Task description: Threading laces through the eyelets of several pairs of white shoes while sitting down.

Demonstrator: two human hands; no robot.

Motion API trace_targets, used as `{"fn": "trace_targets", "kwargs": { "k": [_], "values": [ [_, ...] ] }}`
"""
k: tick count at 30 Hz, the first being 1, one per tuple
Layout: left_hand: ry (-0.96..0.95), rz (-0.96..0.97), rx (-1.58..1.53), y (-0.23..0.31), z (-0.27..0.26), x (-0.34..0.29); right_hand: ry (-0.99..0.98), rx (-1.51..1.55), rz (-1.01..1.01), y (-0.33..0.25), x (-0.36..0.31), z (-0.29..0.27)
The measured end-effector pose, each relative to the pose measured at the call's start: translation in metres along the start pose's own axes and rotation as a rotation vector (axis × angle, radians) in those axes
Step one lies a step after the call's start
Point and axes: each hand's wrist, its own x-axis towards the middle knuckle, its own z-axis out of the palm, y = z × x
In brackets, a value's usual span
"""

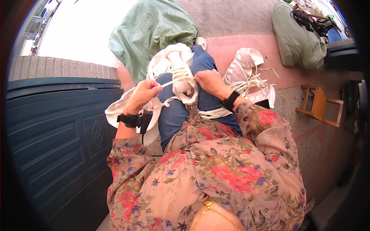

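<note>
A pale pink and white shoe upper [180,69] lies between my knees, its toe away from me. A flat white shoelace [170,82] stretches across it from hand to hand. My left hand [143,94] pinches one stretch of the lace left of the upper. On the other side, my right hand [211,82] pinches the lace close to the upper's edge. Both hands are closed, with fingertips together. White cloth-like material [157,66] surrounds the upper's far end. A bundle of loose white laces [214,113] rests across my right thigh.
More shoe uppers [243,66] with tangled laces lie to the right. A white bag [120,108] is by my left leg. Green sacks [154,30] stand ahead and far right [296,40]. A small wooden stool [319,103] is at right, a dark blue panelled door [54,134] at left.
</note>
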Motion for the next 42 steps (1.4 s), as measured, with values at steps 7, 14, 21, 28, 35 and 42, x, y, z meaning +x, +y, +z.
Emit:
{"fn": "trace_targets", "kwargs": {
  "k": [7,14,21,28,35,42],
  "values": [
    [0.021,0.019,-0.096,0.0,-0.005,-0.01,-0.006,-0.043,0.039,-0.003,0.003,0.002],
    [-0.11,-0.027,0.231,0.037,-0.007,-0.022,-0.124,-0.22,-0.093,-0.018,-0.006,-0.03],
    [-0.086,0.08,0.891,0.011,0.015,-0.025,-0.249,-0.298,-0.09,-0.01,-0.017,-0.021],
    [-0.227,-0.115,-0.163,0.001,0.033,-0.007,-0.089,0.019,0.03,-0.021,-0.007,-0.011],
    [-0.052,0.282,-0.87,0.08,-0.004,-0.037,0.133,0.14,0.132,-0.023,0.015,-0.05],
    [0.184,0.156,-1.385,0.011,-0.005,-0.033,0.167,1.661,0.232,-0.012,0.011,-0.163]
  ]
}}
